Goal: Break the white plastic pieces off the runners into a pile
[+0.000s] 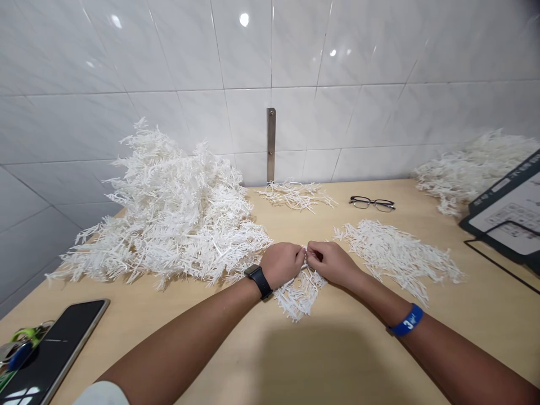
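Observation:
My left hand [283, 263], with a black watch on its wrist, is closed, its fingertips pinched together. Close against it, my right hand [331, 261] is closed too, a blue band on that wrist. Between them they grip a white branched plastic sprig [304, 281], whose thin prongs fan out below the fingers. The exact grip point is hidden by the knuckles. To the left rises a large heap of similar white sprigs [177, 214], reaching close to my left hand. Beyond my right hand lies a flat spread of small white pieces [392, 250].
Thin bare stems [295, 194] lie at the back of the wooden table [219, 349], near the tiled wall. Eyeglasses [372, 203] sit right of them. Another white pile [476, 166] and a dark-framed board [506, 211] stand far right. A phone [63, 343] and keys [21, 349] lie front left.

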Available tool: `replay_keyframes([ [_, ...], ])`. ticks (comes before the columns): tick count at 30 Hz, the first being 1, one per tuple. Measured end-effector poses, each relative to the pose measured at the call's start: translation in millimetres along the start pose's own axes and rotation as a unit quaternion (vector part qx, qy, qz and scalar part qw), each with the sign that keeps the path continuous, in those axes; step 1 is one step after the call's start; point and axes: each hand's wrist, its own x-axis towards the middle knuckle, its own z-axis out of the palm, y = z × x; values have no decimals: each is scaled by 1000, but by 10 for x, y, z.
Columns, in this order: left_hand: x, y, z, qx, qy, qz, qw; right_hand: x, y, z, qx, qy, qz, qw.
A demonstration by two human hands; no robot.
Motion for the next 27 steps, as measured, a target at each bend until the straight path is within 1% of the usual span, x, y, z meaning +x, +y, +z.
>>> replay_keyframes([
  [5, -3, 15, 25, 30, -7, 1, 1000, -4, -58, 57, -57, 13, 21, 998],
  [10, 9, -3, 40, 31, -4, -1, 1000, -20, -95, 79, -92, 15, 35, 995],
  [14, 10, -10, 39, 23, 2, 3, 1000, -11, -83, 89, -94, 6, 32, 995],
  [19, 9, 1, 13, 17, -8, -1, 1000, -9, -85, 98, -84, 9, 32, 996],
  [24, 9, 12, 3, 18, -5, -8, 1000, -12, -127, 124, -88, 17, 37, 995],
  [27, -1, 12, 0, 15, 0, -17, 1000, 13, -73, 100, -93, 36, 51, 994],
])
